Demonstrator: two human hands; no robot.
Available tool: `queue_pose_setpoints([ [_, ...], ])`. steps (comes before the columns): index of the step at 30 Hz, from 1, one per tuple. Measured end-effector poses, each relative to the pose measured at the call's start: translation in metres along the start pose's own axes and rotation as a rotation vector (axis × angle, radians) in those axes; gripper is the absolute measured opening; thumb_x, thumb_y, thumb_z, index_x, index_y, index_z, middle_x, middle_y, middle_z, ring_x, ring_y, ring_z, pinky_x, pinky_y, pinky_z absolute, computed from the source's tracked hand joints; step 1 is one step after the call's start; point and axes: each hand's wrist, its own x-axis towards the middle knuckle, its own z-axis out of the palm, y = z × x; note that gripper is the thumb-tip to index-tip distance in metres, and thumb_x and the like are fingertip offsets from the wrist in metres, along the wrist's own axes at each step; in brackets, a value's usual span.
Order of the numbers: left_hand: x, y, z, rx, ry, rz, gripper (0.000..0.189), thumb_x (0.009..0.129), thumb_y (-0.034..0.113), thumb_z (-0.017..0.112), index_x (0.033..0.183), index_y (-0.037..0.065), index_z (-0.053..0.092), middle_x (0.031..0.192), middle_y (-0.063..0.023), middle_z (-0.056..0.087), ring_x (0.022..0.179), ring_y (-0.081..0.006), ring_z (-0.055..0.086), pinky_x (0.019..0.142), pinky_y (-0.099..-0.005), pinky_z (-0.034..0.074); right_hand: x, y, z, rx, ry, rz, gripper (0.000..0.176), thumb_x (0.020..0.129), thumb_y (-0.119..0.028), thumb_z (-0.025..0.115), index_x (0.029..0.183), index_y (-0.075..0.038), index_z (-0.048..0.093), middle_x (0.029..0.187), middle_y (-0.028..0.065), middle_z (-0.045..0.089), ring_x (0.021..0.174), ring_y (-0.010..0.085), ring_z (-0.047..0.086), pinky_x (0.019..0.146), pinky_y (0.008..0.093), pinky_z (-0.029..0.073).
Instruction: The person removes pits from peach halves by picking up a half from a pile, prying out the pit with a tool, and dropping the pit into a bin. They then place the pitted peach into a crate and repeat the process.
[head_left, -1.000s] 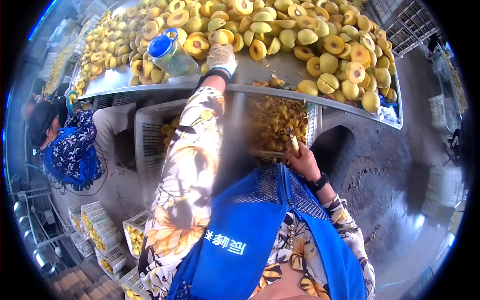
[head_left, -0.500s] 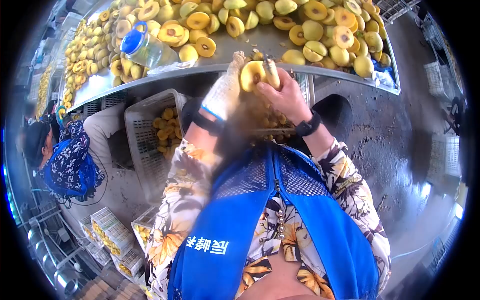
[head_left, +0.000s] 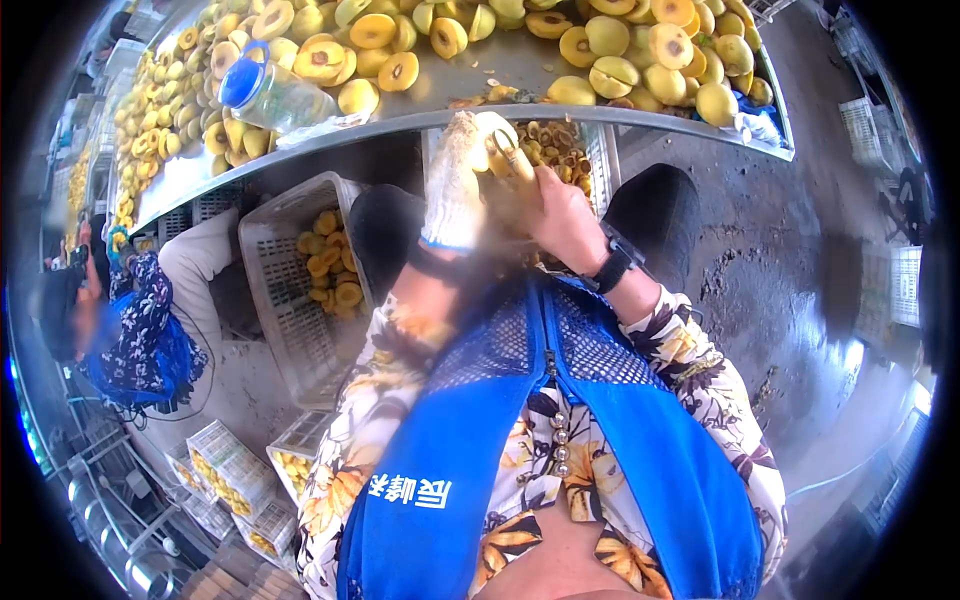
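My left hand [head_left: 455,185], in a white knitted glove, is closed around a yellow peach half [head_left: 489,128], partly hidden by the fingers. In my bare right hand [head_left: 568,222] is a short pitting tool [head_left: 516,160] with a pale yellowish handle and a dark metal end. The tool's end meets the peach half, and both hands are close together just below the table edge. Beneath them, a crate [head_left: 600,165] holds many brown-centred pits and scraps.
A metal table [head_left: 440,92] carries heaps of halved peaches [head_left: 610,40] and a blue-lidded clear jug [head_left: 275,95]. Left of my legs stands a grey crate [head_left: 290,320] with peach halves. Another person [head_left: 145,330] sits at far left. The floor [head_left: 745,270] at right looks wet.
Both hands have drawn back from above the table edge toward my body. The peach half has turned, its cut face now less visible, with the tool against it.
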Motion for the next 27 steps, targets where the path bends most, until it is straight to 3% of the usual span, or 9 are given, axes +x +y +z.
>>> queue_pose_setpoints([
  [2, 0.006, -0.008, -0.006, 0.259, -0.130, 0.222, 0.034, 0.094, 0.034, 0.042, 0.092, 0.004, 0.058, 0.083, -0.0023, 0.059, 0.077, -0.0118, 0.055, 0.069, -0.0238, 0.043, -0.002, 0.003, 0.003, 0.000, 0.010, -0.023, 0.020, 0.079, -0.011, 0.054, 0.090, 0.004, 0.045, 0.071, 0.0269, 0.057, 0.070, 0.0437, 0.056, 0.060, 0.0453, 0.044],
  [5, 0.010, -0.022, -0.014, 0.084, -0.068, 0.116, 0.033, 0.095, 0.033, 0.040, 0.091, 0.004, 0.057, 0.082, -0.0027, 0.059, 0.077, -0.0113, 0.054, 0.068, -0.0229, 0.042, -0.004, 0.005, 0.007, -0.019, 0.006, -0.002, 0.020, 0.078, -0.009, 0.055, 0.088, 0.004, 0.044, 0.069, 0.0256, 0.056, 0.069, 0.0431, 0.056, 0.058, 0.0449, 0.044],
  [11, -0.007, -0.016, 0.008, 0.056, 0.063, 0.227, 0.026, 0.093, 0.024, 0.047, 0.102, 0.002, 0.056, 0.090, -0.0032, 0.060, 0.084, -0.0097, 0.054, 0.075, -0.0234, 0.044, -0.012, 0.011, 0.021, 0.066, 0.040, -0.058, 0.022, 0.076, -0.008, 0.057, 0.086, 0.004, 0.041, 0.066, 0.0234, 0.054, 0.065, 0.0418, 0.055, 0.056, 0.0437, 0.043],
  [14, -0.011, -0.006, 0.008, 0.077, -0.062, 0.228, 0.026, 0.092, 0.021, 0.050, 0.107, 0.001, 0.055, 0.093, -0.0029, 0.060, 0.085, -0.0094, 0.054, 0.078, -0.0239, 0.044, -0.017, 0.009, 0.021, 0.092, -0.018, -0.089, 0.023, 0.074, -0.005, 0.057, 0.086, 0.005, 0.041, 0.066, 0.0238, 0.055, 0.065, 0.0415, 0.056, 0.056, 0.0434, 0.044],
  [17, -0.014, 0.011, 0.011, 0.032, -0.136, 0.103, 0.014, 0.089, 0.014, 0.050, 0.092, 0.001, 0.053, 0.080, -0.0082, 0.057, 0.068, -0.0136, 0.053, 0.059, -0.0234, 0.045, -0.017, 0.005, 0.017, 0.056, -0.072, -0.059, 0.024, 0.073, -0.004, 0.057, 0.087, 0.005, 0.040, 0.066, 0.0244, 0.055, 0.066, 0.0415, 0.056, 0.056, 0.0432, 0.044],
  [20, 0.009, -0.005, -0.020, -0.005, -0.282, 0.063, 0.015, 0.089, 0.017, 0.050, 0.088, 0.002, 0.052, 0.077, -0.0074, 0.056, 0.067, -0.0133, 0.052, 0.058, -0.0233, 0.045, -0.015, 0.005, 0.014, 0.010, -0.128, -0.050, 0.023, 0.073, -0.002, 0.056, 0.087, 0.006, 0.040, 0.066, 0.0247, 0.055, 0.067, 0.0417, 0.056, 0.056, 0.0429, 0.044],
  [21, 0.009, -0.006, -0.030, -0.049, -0.383, 0.018, 0.022, 0.091, 0.022, 0.051, 0.099, 0.003, 0.055, 0.090, -0.0033, 0.059, 0.080, -0.0107, 0.055, 0.071, -0.0247, 0.046, -0.013, 0.005, 0.013, 0.007, -0.134, -0.051, 0.022, 0.073, -0.002, 0.055, 0.087, 0.006, 0.040, 0.066, 0.0246, 0.055, 0.066, 0.0418, 0.056, 0.055, 0.0430, 0.044],
  [24, -0.007, -0.009, -0.007, 0.093, -0.068, 0.201, 0.023, 0.091, 0.023, 0.051, 0.101, 0.002, 0.054, 0.090, -0.0029, 0.059, 0.079, -0.0112, 0.055, 0.070, -0.0248, 0.046, -0.011, 0.007, 0.020, 0.067, -0.067, -0.073, 0.021, 0.072, 0.000, 0.054, 0.087, 0.006, 0.039, 0.066, 0.0246, 0.055, 0.065, 0.0414, 0.056, 0.055, 0.0430, 0.043],
  [27, -0.016, -0.014, 0.002, 0.203, 0.011, 0.319, 0.030, 0.093, 0.020, 0.048, 0.115, 0.000, 0.050, 0.108, -0.0079, 0.057, 0.096, -0.0150, 0.054, 0.083, -0.0265, 0.044, -0.012, 0.009, 0.025, 0.127, -0.018, -0.093, 0.021, 0.071, 0.002, 0.053, 0.087, 0.006, 0.040, 0.067, 0.0248, 0.055, 0.064, 0.0411, 0.056, 0.055, 0.0427, 0.043],
])
